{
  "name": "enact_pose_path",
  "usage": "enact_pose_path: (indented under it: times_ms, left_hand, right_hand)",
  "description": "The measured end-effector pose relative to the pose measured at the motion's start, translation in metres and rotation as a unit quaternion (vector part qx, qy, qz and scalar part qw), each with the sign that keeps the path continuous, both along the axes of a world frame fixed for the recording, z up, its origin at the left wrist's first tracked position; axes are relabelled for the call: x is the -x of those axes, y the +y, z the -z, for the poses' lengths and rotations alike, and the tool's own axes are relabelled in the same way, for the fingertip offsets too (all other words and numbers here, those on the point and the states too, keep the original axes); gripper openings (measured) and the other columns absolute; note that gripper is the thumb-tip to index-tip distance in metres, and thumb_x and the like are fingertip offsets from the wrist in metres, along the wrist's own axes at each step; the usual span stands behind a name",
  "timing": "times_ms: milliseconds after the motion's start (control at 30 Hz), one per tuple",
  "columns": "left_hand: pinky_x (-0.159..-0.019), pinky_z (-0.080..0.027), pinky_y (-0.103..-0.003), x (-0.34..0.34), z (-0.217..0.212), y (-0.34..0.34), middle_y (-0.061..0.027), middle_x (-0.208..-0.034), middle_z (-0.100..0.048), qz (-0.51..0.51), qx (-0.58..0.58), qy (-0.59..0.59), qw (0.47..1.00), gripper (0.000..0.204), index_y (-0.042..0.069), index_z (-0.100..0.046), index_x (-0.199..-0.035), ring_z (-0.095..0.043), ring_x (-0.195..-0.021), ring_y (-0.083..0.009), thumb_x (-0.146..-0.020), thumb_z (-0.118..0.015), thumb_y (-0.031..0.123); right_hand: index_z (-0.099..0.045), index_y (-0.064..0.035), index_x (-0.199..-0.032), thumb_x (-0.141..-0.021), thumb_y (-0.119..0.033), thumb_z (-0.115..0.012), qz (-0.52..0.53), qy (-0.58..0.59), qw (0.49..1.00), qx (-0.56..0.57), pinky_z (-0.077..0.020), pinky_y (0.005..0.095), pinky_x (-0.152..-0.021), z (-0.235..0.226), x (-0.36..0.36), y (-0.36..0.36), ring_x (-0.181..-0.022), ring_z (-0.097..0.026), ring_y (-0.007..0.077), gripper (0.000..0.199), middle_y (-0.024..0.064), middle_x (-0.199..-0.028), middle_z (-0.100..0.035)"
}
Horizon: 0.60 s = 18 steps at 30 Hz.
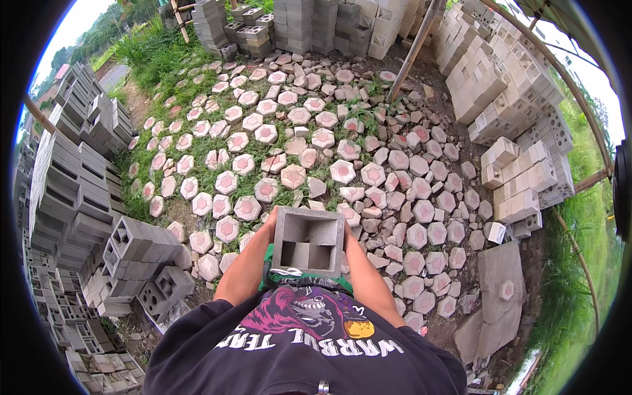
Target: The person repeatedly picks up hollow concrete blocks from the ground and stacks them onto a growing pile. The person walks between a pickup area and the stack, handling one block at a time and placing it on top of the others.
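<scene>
I carry a grey hollow concrete block (308,240) with two cavities in front of my body, its open side facing up toward me. My left hand (271,220) grips its left side and my right hand (346,232) grips its right side; most of each hand is hidden behind the block. Below the block lies ground paved with pinkish hexagonal pavers (293,176), with grass growing between them.
Stacks of grey hollow blocks (72,191) stand at my left, with loose ones (141,243) near my feet. Pale block stacks (520,178) line the right, and more piles (316,26) stand at the far end. A slanted wooden pole (415,49) leans there. Flat slabs (500,276) lie at the right.
</scene>
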<state>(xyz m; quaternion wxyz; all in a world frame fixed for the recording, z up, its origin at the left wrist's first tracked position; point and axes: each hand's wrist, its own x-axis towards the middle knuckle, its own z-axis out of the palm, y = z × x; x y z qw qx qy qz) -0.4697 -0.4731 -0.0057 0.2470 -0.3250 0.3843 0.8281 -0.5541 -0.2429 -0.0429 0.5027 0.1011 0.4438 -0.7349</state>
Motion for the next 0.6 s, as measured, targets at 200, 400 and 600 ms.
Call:
enact_pose_path:
  times_ms: [200,400,600]
  left_hand:
    - [-0.104,-0.039,-0.043,0.076,0.001,-0.029,-0.0151,-0.132,-0.053,0.046,0.020,0.008,0.999,0.086,0.003,-0.048,-0.134,-0.052,-0.119,-0.0307,-0.092,-0.008,0.066]
    - [-0.098,-0.043,-0.045,0.155,0.028,-0.110,-0.0144,-0.125,-0.059,0.041,0.015,0.041,0.998,0.080,0.006,-0.051,-0.132,-0.057,-0.111,-0.0307,-0.093,-0.013,0.065]
    - [-0.095,-0.045,-0.044,0.200,0.020,-0.184,-0.0139,-0.120,-0.061,0.040,-0.058,0.051,0.996,0.074,0.007,-0.054,-0.127,-0.059,-0.106,-0.0287,-0.093,-0.015,0.060]
  right_hand:
    - [-0.063,-0.0065,-0.110,-0.089,-0.061,-0.038,0.046,-0.006,0.999,-0.028,-0.0496,0.0415,-0.082,0.010,0.055,-0.023,-0.090,-0.062,0.0264,0.063,0.0128,-0.104,-0.066]
    - [-0.063,-0.0065,-0.109,-0.088,-0.058,-0.039,0.051,0.011,0.998,-0.037,-0.0497,0.0409,-0.081,0.013,0.125,-0.096,-0.090,-0.062,0.0262,0.061,0.0126,-0.104,-0.066]
    - [-0.063,-0.0065,-0.109,-0.088,-0.056,-0.040,0.037,0.015,0.998,-0.056,-0.0498,0.0403,-0.081,0.018,0.178,-0.160,-0.090,-0.062,0.0260,0.059,0.0125,-0.104,-0.066]
